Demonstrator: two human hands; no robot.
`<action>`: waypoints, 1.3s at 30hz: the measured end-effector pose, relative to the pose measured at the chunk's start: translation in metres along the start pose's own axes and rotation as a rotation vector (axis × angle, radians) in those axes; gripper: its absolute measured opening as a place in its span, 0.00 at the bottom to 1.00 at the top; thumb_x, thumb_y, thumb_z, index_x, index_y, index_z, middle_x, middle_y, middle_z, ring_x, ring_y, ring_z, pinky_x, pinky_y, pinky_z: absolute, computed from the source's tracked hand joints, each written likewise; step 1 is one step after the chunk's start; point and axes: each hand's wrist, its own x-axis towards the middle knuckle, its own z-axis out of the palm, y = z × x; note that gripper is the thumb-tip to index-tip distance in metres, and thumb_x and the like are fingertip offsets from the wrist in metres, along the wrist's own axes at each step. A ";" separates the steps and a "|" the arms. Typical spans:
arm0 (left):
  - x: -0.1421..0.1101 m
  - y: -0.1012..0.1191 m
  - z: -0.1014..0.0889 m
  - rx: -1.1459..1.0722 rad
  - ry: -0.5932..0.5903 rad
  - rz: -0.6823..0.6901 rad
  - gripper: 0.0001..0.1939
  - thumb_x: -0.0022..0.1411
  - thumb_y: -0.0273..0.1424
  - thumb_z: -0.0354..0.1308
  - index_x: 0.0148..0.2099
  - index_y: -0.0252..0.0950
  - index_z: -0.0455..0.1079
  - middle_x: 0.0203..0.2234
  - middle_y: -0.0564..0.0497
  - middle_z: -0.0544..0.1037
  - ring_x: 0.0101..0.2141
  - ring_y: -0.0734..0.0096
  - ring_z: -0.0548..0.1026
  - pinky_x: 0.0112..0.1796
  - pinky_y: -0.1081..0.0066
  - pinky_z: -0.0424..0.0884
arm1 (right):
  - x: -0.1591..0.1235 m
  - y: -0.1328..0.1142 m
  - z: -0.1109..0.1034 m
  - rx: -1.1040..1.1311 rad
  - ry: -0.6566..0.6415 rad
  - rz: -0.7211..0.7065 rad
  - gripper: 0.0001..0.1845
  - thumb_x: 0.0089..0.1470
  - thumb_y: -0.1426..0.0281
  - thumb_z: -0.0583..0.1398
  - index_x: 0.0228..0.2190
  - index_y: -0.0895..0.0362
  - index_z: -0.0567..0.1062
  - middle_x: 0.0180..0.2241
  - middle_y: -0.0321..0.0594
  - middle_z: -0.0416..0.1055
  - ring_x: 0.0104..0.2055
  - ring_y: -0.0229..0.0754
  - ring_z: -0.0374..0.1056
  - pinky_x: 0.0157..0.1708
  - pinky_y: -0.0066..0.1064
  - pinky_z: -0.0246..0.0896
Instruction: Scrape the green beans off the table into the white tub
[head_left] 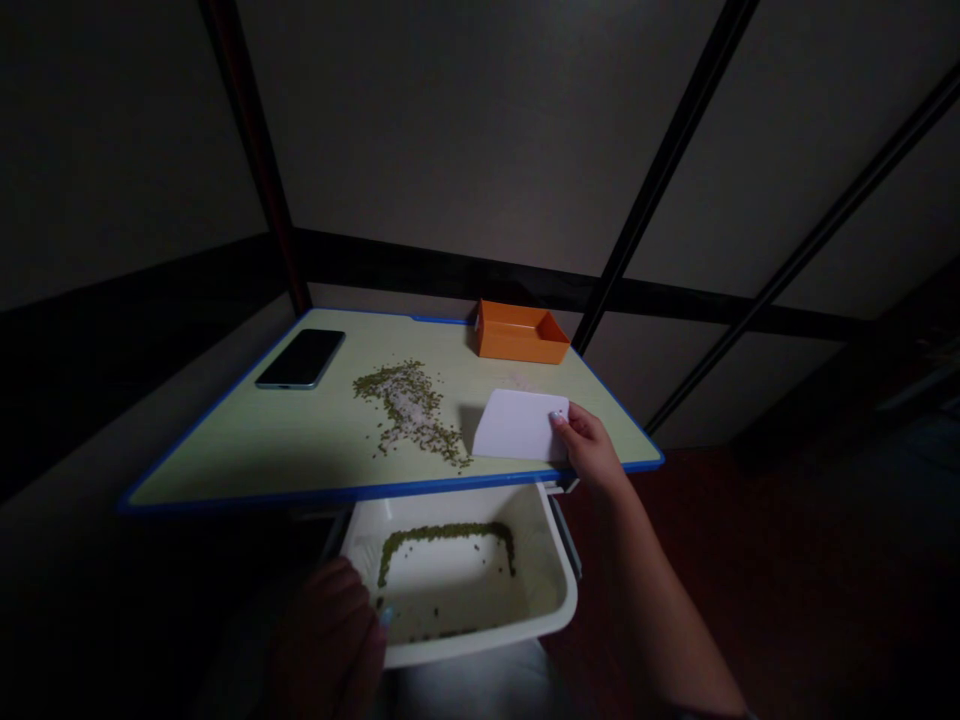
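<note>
My right hand [589, 440] pinches the right end of a flat white scraper [517, 425], held just over the table near its front edge. Left of the scraper lies a loose spread of small green beans [442, 432] mixed with whitish grains [409, 400]. Below the table edge is a white plastic bin [555, 605], with green beans [450, 530] lined along the sides of its floor. My left hand [330, 630] is closed around the bin's front left rim, dim in shadow.
A blue-edged table [247, 440] carries a dark-screened phone [302, 358] at the left and an open orange box [517, 345] at the back right. Pale wall panels [450, 130] with dark strips stand close behind the table.
</note>
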 end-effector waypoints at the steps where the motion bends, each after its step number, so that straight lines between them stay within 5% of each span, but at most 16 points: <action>1: 0.000 0.000 0.000 -0.001 -0.008 0.002 0.11 0.53 0.20 0.48 0.23 0.40 0.59 0.13 0.58 0.65 0.19 0.75 0.67 0.29 0.69 0.69 | 0.000 0.001 -0.001 0.002 0.003 0.001 0.19 0.47 0.53 0.60 0.32 0.56 0.74 0.26 0.36 0.72 0.27 0.39 0.64 0.27 0.28 0.58; 14: -0.006 -0.003 0.001 0.029 0.031 0.014 0.09 0.53 0.20 0.49 0.27 0.39 0.63 0.17 0.56 0.72 0.23 0.74 0.72 0.32 0.67 0.71 | -0.002 -0.005 0.002 -0.038 -0.049 -0.026 0.19 0.49 0.55 0.60 0.33 0.58 0.75 0.27 0.37 0.73 0.29 0.39 0.65 0.27 0.28 0.59; 39: -0.006 -0.003 0.001 -0.001 0.004 0.022 0.11 0.54 0.20 0.49 0.24 0.39 0.60 0.15 0.57 0.67 0.21 0.75 0.69 0.30 0.69 0.69 | -0.004 -0.001 -0.002 0.042 -0.065 0.004 0.17 0.48 0.56 0.61 0.31 0.57 0.75 0.26 0.37 0.73 0.27 0.38 0.64 0.26 0.27 0.57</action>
